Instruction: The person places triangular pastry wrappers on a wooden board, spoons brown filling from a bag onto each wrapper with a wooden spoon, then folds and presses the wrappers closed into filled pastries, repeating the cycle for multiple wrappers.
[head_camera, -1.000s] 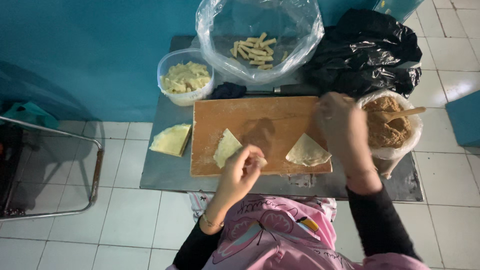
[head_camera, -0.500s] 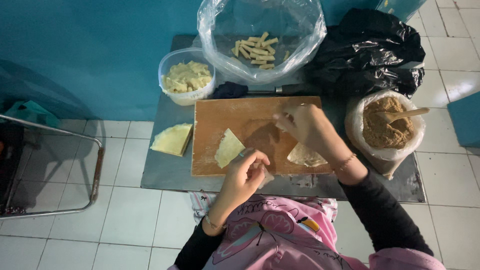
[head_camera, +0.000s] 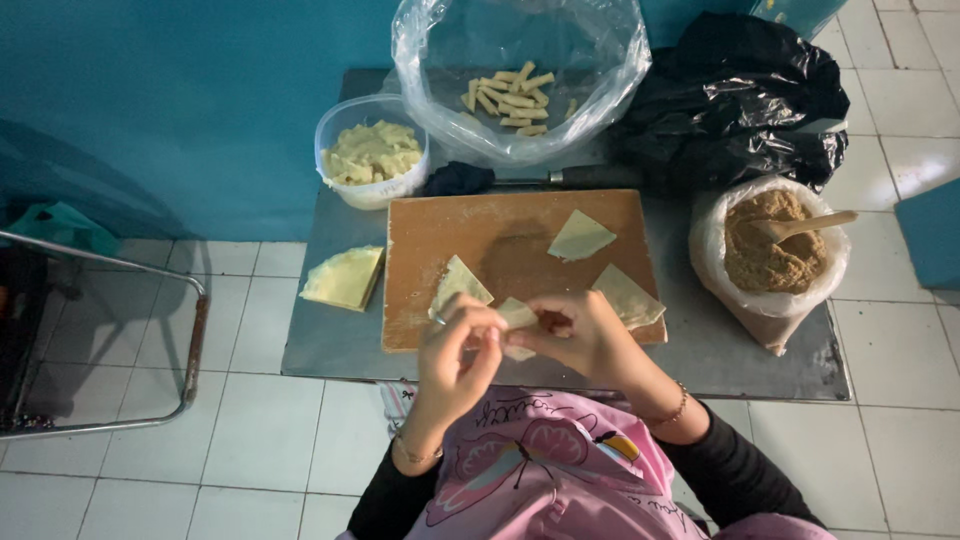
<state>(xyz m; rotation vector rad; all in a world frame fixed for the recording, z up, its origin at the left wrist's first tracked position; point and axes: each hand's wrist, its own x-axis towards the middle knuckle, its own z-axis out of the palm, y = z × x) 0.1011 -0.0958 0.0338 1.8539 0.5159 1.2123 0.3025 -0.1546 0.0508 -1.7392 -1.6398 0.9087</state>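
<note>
**Two hands fold one wrapper at the board's near edge**

Two hands meet over the near edge of the wooden cutting board (head_camera: 500, 245), which lies on a grey metal table (head_camera: 330, 330). Behind the board, a large clear plastic bag (head_camera: 600, 70) holds a small heap of pale rolled sticks (head_camera: 508, 95). To the board's far right sits a crumpled black plastic bag (head_camera: 740, 100); just right of the board, a plastic-lined tub of brown filling (head_camera: 765, 262) has a wooden spoon (head_camera: 805, 225) standing in it. Behind the board's left corner is a clear round tub of pale yellow mash (head_camera: 370, 155). Left of the board lies a stack of wrappers (head_camera: 345, 278). On the board rest three flat triangular wrappers (head_camera: 580, 236). The left hand (head_camera: 455, 350) and right hand (head_camera: 590, 335) both pinch one filled wrapper (head_camera: 520, 318) between their fingertips, just above the board's near edge.
</note>
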